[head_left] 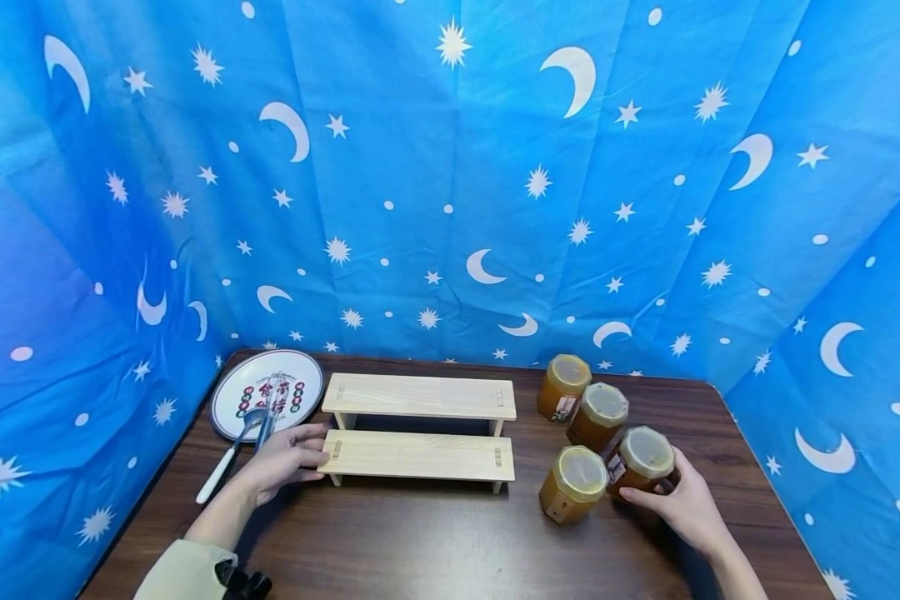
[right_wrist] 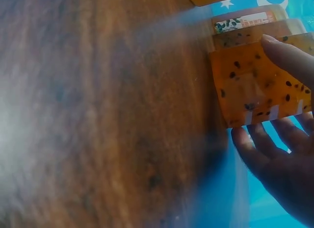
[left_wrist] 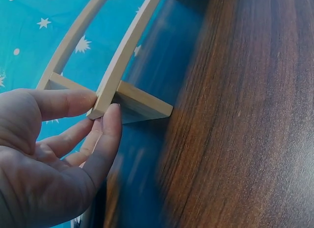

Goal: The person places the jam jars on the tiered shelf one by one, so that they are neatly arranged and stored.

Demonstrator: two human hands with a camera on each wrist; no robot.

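Observation:
My left hand pinches the left end of the front step of a pale two-step wooden riser. In the left wrist view the thumb and fingertips close on the board's end, above its leg. On the right, my right hand grips a lidded jar standing on the table. Up close this jar holds orange contents with dark seeds, the thumb on one side and fingers on the other. Three more jars stand near it: a front one, a middle one and a back one.
Left of the riser lies a white plate with red characters, leaning over the table's back left. A white-handled spoon and another utensil rest on it. The dark wooden table meets a blue star-patterned cloth behind and at both sides.

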